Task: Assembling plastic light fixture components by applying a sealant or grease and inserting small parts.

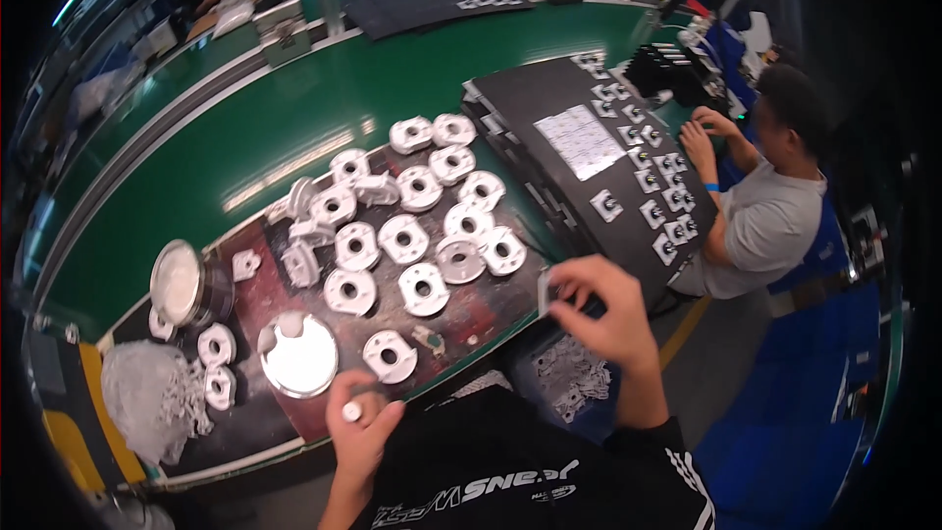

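My left hand (359, 432) is closed round a white-ended stick (351, 412) at the near edge of the work surface; most of the stick is hidden by the fingers. Just beyond it lies a white plastic ring-shaped part (391, 357) with a round centre hole. Farther right, my right hand (610, 319) pinches a small flat pale piece (544, 292) between thumb and fingers, raised over the table's near edge. Several more white round housings (403, 238) are spread over the dark red and black mat (383, 334).
A round tin (178, 283), a shiny round lid (297, 363) and a clear plastic bag (142, 397) of small parts stand at the left. Stacked black boards (530, 128) carry small parts and a paper sheet (579, 141). A co-worker (765, 206) works at the right.
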Tool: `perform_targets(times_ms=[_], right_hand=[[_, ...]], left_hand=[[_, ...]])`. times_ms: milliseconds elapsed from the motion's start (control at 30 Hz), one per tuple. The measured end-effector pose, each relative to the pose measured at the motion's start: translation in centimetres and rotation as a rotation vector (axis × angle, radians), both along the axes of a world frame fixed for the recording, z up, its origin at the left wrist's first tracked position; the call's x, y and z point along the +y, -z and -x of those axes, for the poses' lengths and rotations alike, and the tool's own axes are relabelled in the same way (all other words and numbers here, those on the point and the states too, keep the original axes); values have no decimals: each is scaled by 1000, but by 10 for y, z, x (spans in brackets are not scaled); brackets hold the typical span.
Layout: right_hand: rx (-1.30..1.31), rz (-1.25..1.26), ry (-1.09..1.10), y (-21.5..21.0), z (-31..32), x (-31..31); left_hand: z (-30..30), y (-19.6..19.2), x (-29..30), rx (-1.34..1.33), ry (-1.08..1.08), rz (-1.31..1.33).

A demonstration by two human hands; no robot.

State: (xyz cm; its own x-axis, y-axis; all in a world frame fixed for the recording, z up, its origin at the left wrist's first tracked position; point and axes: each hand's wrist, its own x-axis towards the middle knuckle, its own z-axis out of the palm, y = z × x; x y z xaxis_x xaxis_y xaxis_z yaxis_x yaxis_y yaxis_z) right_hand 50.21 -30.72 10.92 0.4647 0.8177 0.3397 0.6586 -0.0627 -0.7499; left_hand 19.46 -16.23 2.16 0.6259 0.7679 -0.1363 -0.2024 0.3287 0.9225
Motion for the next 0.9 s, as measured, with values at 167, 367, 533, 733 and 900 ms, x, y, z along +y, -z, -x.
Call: perform_targets(times_ms=[167, 367, 533, 733, 900], right_hand=[[-3, -112, -360, 16, 68, 36], [-13, -162, -581, 31, 92, 53], [39, -210, -673, 40, 104, 61], [14, -217, -645, 38, 106, 62], [-234, -325, -460, 50, 110, 42]], left_hand=[[-19, -7, 1, 16, 319, 35], [-5, 5, 8, 58, 356, 118], [5, 20, 10, -121, 379, 198], [13, 22, 12, -76, 400, 76], [8, 14, 8, -43, 196, -50]])
